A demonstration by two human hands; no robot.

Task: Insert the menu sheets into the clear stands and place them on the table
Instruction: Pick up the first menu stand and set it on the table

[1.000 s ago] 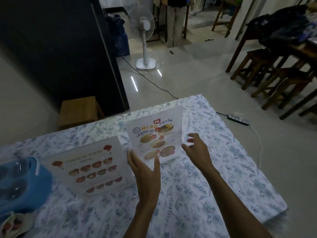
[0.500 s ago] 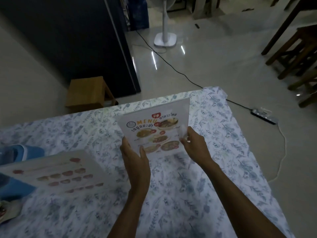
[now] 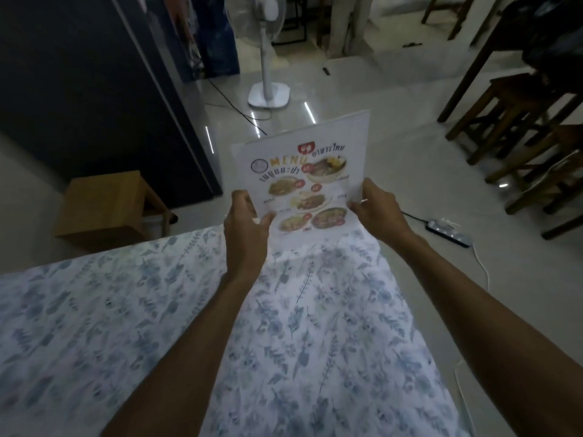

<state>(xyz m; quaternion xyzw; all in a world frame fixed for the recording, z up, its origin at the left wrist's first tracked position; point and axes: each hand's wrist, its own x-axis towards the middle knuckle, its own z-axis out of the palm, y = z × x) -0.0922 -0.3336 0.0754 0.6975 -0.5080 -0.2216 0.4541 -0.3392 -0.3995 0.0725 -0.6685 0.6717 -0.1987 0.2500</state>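
A clear stand with a white menu sheet (image 3: 307,181) inside, printed with dishes and the word MENU, is held upright above the far edge of the table (image 3: 157,310). My left hand (image 3: 247,225) grips its lower left edge and my right hand (image 3: 375,206) grips its lower right edge. The sheet faces me and tilts slightly. Its base is hidden between my hands, so I cannot tell whether it touches the floral tablecloth.
A wooden stool (image 3: 107,206) stands beyond the table's far edge on the left, beside a dark cabinet (image 3: 94,83). A white standing fan (image 3: 268,58) is on the shiny floor. Wooden stools (image 3: 520,127) stand at the right, and a power strip (image 3: 449,233) lies on the floor.
Both hands closed on the menu stand and carried it away from me toward the table's far edge. The view shifted, so the second menu stand and the blue container left the frame.
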